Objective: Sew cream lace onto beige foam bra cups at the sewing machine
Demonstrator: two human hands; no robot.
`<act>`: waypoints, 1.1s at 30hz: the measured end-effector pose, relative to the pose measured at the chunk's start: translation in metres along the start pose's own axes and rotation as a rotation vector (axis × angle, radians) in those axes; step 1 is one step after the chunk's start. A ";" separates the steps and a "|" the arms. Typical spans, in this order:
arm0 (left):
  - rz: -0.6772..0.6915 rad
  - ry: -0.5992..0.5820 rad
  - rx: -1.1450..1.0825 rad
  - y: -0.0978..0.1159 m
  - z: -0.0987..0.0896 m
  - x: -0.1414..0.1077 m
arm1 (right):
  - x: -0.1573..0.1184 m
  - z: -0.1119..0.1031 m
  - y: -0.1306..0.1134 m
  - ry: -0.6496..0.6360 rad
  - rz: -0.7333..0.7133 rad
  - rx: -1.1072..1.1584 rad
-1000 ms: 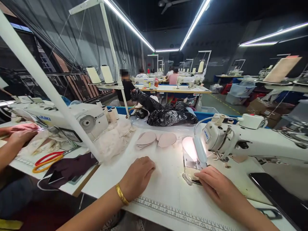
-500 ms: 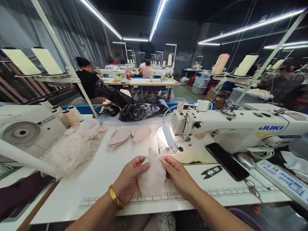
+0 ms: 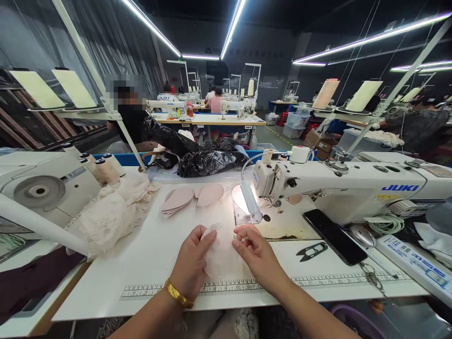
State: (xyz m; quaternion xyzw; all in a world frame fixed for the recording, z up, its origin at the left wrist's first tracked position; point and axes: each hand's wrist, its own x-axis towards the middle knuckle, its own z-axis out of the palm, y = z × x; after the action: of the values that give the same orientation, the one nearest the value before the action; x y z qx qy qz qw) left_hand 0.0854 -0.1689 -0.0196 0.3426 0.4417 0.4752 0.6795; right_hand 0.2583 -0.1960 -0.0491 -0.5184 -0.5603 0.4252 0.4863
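A thin, pale piece of fabric hangs between my hands above the white table, in front of the sewing machine. My left hand pinches its left side between thumb and fingers. My right hand is closed at the fabric's right edge, with a small whitish bit showing at the fingertips. Beyond my hands lie a stack of pinkish oval pads and another group of pads. The machine's small lamp lights the needle area.
Crumpled lace fabric is heaped at left. Thread snips, a black phone and a keychain lie at right. A printed ruler runs along the front edge. Black plastic bags sit behind the table.
The fabric has turned and spread between my hands, its peaked top edge lowered. My right hand has shifted slightly, its fingers more curled. The view has moved a little.
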 end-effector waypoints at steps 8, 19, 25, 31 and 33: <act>0.057 -0.272 0.556 0.006 -0.030 0.005 | 0.005 0.001 0.005 0.081 0.108 0.317; 0.543 0.161 1.901 0.100 -0.109 0.075 | 0.019 -0.006 0.021 0.137 0.190 0.214; 0.480 0.135 1.967 0.106 -0.130 0.096 | 0.018 -0.008 0.025 0.092 0.177 0.190; 0.538 0.226 1.865 0.110 -0.129 0.099 | 0.020 -0.008 0.024 0.091 0.180 0.192; 0.584 0.281 1.757 0.114 -0.127 0.095 | 0.020 -0.009 0.021 0.081 0.177 0.235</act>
State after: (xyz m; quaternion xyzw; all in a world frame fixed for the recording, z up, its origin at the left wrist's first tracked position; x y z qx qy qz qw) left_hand -0.0559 -0.0368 0.0075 0.7700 0.6170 0.1602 -0.0288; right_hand 0.2709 -0.1745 -0.0665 -0.5219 -0.4386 0.5076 0.5268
